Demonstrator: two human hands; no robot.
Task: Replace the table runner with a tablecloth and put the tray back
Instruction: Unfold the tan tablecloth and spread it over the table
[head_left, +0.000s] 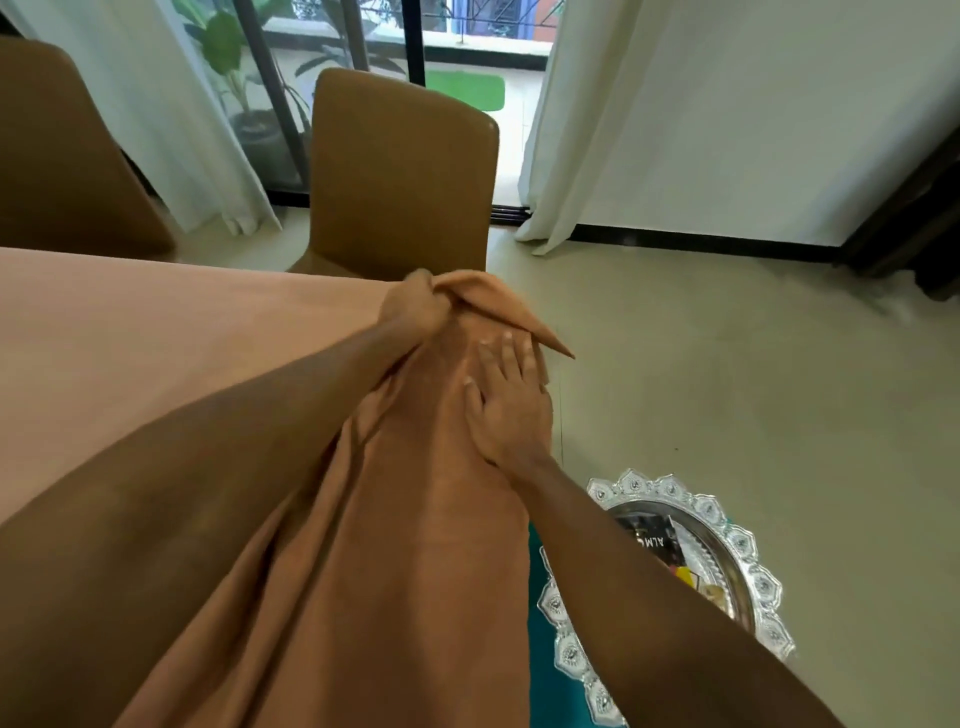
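A tan tablecloth (156, 353) covers the table and hangs down over its near right corner in long folds. My left hand (413, 312) is closed on a bunched corner of the cloth at the table's far right corner. My right hand (506, 405) lies flat, fingers spread, against the hanging cloth just below it. A silver tray (727, 525) with a scalloped rim sits low at the right on something teal (545, 691), partly hidden by my right forearm. It holds a dark packet and small yellow items. No table runner is in sight.
A brown chair (400, 176) stands at the table's far side, another brown chair (57, 150) at the far left. White curtains (571, 104) frame a glass door with a potted plant (228, 57) outside. Pale floor (727, 374) spreads to the right, dark furniture (924, 208) at the far right.
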